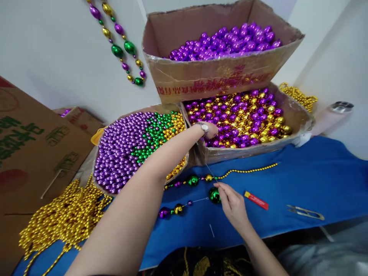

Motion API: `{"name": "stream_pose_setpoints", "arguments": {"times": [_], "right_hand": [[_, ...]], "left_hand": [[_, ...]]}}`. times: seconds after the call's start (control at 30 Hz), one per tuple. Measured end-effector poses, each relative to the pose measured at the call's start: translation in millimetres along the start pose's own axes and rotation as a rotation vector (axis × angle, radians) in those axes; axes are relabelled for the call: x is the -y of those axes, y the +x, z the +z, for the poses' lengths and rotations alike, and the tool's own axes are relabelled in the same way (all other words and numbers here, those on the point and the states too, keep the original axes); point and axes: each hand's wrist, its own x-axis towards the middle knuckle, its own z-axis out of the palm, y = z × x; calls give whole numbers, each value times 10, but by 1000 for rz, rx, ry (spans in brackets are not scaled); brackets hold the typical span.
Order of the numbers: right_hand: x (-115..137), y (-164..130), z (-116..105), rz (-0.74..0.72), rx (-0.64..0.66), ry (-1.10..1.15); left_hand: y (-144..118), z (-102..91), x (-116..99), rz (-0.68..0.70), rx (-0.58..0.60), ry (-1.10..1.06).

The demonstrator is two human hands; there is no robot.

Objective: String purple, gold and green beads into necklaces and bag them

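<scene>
My left hand (212, 130) reaches into the box of purple and gold beads (299, 115), fingers down among the beads; what it grips is hidden. A watch sits on that wrist. My right hand (231, 203) rests on the blue cloth (316, 180) and pinches a thin thread beside a large green bead (214, 195). A partly strung necklace (184, 207) of purple, gold and green beads lies on the cloth, and a thin gold bead strand (247, 170) trails to the right.
A box of purple, green and gold beads (126, 145) sits at left. A box of purple beads (224, 73) is stacked above. Gold strands (63, 218) pile at lower left. A red lighter (256, 200), thread snips (305, 211) and a finished necklace (120, 42) on the wall.
</scene>
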Motion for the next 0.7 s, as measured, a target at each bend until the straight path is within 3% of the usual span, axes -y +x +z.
{"name": "stream_pose_setpoints", "arguments": {"times": [0.13,0.2,0.27,0.33,0.43,0.5,0.57,0.7], "right_hand": [[12,15,-10,28,26,-12],[40,24,-12,20,20,-15],[74,26,-13,3,8,-24],[102,18,-15,-10,1,-36],[124,4,0,-29,-2,-49],[128,11,41,-40,1,-57],[126,37,107,-34,2,-69],[55,82,272,-9,-17,-83]], "left_hand": [[-48,27,76,69,55,-21],[-208,-21,134,97,7,-67],[-452,-77,190,162,-139,-196],[-736,-86,227,232,-357,-409],[-1039,67,233,251,-676,-718],[-1044,242,215,219,-877,-813],[-901,394,191,165,-1037,-768],[-596,483,121,109,-1183,-616]]}}
